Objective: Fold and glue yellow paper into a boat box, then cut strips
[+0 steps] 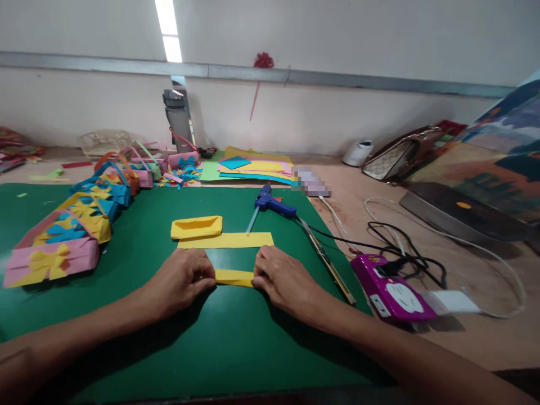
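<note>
Between my two hands a yellow paper strip [234, 278] is held stretched sideways, low over the green mat. My left hand [185, 275] pinches its left end, and my right hand [280, 278] pinches the other end; the fingers cover both ends. Just beyond lies a flat yellow paper piece [223, 241]. A folded yellow paper box [196, 226], open at the top, touches or overlaps that piece's left part. Behind, a blue glue gun [274, 203] rests with a pale glue stick [253, 220] pointing toward the flat piece.
Small paper baskets with bows [53, 261] line the left of the green mat [169, 349]. Coloured sheets [253, 169] and paper scraps lie at the back. A cutter-like tool [333, 270], a purple power strip [392, 292] and looping cables [405, 247] occupy the right.
</note>
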`<state>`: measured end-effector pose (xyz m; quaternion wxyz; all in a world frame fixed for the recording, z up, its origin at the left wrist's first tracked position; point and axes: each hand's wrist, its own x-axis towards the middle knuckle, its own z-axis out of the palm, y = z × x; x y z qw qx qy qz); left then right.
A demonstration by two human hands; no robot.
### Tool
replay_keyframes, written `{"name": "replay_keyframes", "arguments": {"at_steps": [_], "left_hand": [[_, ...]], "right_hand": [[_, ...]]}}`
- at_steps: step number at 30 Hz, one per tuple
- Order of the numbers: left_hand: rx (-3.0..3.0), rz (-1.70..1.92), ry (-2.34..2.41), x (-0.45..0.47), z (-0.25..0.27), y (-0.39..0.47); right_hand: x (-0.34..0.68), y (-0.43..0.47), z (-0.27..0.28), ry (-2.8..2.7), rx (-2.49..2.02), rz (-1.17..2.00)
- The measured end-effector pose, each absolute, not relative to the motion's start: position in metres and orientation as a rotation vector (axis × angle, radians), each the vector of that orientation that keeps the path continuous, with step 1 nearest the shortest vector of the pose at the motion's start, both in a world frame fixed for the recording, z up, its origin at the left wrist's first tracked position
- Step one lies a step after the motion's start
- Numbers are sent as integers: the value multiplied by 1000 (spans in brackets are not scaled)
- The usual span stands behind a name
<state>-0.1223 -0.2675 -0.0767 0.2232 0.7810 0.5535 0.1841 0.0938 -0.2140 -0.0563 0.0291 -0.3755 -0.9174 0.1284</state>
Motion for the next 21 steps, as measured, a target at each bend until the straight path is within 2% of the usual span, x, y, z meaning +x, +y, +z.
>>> {"name": "replay_keyframes", "arguments": {"at_steps": [21], "left_hand": [[2056,454,1759,-141,-79,-270]], "right_hand": [[97,-208,-67,-2772,-1047,427]]}}
